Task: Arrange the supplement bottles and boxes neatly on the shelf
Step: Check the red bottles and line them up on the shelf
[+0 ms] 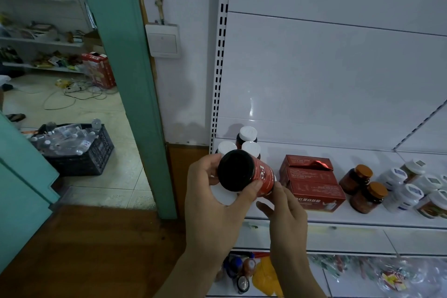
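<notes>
My left hand grips a red-labelled bottle with a black lid, held tilted with the lid toward me above the shelf's left end. My right hand touches the bottle's far end with its fingertips. Behind the bottle stand white-capped dark bottles, and another white cap shows under my left hand. On the white shelf lie stacked red boxes, two amber bottles with orange lids, and several white-capped bottles at the right.
The shelf's back panel is bare white above. A lower shelf holds packets and bottles. To the left is a green door frame, a wooden floor, and a black crate of water bottles beyond the doorway.
</notes>
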Available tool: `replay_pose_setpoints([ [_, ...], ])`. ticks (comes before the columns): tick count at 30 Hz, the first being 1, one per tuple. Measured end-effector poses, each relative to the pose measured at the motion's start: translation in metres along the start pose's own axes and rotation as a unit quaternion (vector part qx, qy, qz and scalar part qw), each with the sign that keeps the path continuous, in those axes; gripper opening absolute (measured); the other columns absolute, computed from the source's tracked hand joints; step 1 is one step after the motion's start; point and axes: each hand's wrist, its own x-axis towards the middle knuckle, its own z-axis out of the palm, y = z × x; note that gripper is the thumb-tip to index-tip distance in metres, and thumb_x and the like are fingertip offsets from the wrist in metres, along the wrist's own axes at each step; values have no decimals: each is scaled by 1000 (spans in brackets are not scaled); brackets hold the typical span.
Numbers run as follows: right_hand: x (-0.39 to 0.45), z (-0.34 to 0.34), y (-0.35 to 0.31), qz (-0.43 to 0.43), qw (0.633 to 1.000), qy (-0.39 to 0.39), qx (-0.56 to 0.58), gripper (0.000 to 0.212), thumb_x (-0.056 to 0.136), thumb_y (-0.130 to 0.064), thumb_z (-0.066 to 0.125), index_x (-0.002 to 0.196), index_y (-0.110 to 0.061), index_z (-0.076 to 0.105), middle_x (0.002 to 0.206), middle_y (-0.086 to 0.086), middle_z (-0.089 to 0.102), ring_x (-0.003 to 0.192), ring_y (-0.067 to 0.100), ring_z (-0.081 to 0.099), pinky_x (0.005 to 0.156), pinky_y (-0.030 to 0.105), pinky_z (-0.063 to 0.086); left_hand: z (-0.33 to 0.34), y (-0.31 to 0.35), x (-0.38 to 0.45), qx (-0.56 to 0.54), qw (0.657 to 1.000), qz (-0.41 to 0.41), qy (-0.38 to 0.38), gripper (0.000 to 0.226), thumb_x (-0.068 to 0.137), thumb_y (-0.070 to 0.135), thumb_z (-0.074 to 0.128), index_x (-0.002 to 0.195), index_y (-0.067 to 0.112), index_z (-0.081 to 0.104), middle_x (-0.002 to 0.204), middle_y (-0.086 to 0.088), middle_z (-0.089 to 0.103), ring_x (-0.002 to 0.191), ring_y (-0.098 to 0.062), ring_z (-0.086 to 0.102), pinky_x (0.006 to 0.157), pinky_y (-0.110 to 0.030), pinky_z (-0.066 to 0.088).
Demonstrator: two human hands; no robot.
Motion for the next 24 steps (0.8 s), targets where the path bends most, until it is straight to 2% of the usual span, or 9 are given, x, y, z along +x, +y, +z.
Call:
replay_pose_setpoints([
  [4, 0, -2, -3, 6, 1000, -12, 10, 23, 104, -30, 49, 106, -26, 72, 95, -7, 75, 95, 7, 71, 83, 31, 57, 0, -4, 1, 8, 1000, 6, -3, 59, 63, 63, 72, 114, 48, 46, 116, 18, 58, 112, 1, 56, 91, -8, 46],
  [7, 1, -8, -14, -5, 999, -43, 4, 22, 105, -32, 47, 105, -24, 67, 94, -6, 74, 93, 9, 72, 84, 31, 57, -6, -19, 1, -4, 1000, 8, -21, 57, 75, 61, 73, 122, 44, 47, 118, 20, 60, 113, -3, 58, 90, -13, 49],
  [10, 14, -15, -33, -45, 994, -87, -47, 18, 101, -32, 55, 100, -16, 64, 89, -7, 75, 87, 10, 72, 77, 25, 56, -14, -40, -1, -10, 997, -24, -69, 52, 79, 51, 71, 123, 45, 45, 116, 37, 57, 113, 8, 56, 88, -6, 45],
  [12, 28, -16, -41, -89, 982, -113, -125, 16, 94, -35, 65, 96, -19, 66, 88, -9, 74, 85, 9, 70, 75, 23, 53, -18, -57, 0, 22, 991, -60, -119, 51, 78, 51, 68, 121, 50, 42, 114, 48, 52, 111, 17, 52, 85, -2, 44],
  [15, 44, -7, -37, -186, 930, -128, -289, 19, 87, -44, 72, 100, -31, 67, 97, -16, 68, 96, 6, 61, 76, 18, 46, -16, -93, 3, 82, 974, -102, -186, 56, 84, 57, 64, 132, 48, 38, 121, 38, 56, 115, 12, 54, 91, -7, 44],
  [17, 50, 3, -27, -250, 886, -132, -367, 28, 85, -42, 75, 108, -29, 67, 108, -15, 59, 108, 6, 52, 78, 12, 40, -10, -118, 3, 141, 958, -136, -209, 67, 88, 60, 59, 146, 34, 36, 137, 22, 54, 125, 0, 52, 100, -14, 40],
  [18, 53, 7, -22, -276, 869, -133, -389, 31, 84, -40, 77, 110, -27, 67, 110, -13, 57, 112, 8, 49, 81, 13, 40, -8, -129, 3, 188, 947, -142, -218, 70, 90, 61, 56, 148, 29, 35, 142, 16, 52, 129, -4, 50, 102, -18, 38],
  [21, 66, 14, -5, -356, 818, -139, -429, 34, 82, -38, 79, 109, -20, 69, 108, -2, 66, 113, 19, 53, 85, 31, 49, -7, -152, 1, 317, 903, -101, -272, 66, 95, 62, 45, 150, 26, 36, 152, 7, 42, 137, -10, 41, 108, -23, 34],
  [24, 77, 18, 11, -392, 776, -162, -466, 35, 82, -39, 78, 107, -17, 68, 105, 2, 70, 112, 26, 56, 86, 45, 54, -7, -164, -1, 376, 864, -61, -329, 66, 99, 61, 36, 154, 28, 28, 162, 4, 24, 148, -16, 23, 118, -32, 27],
])
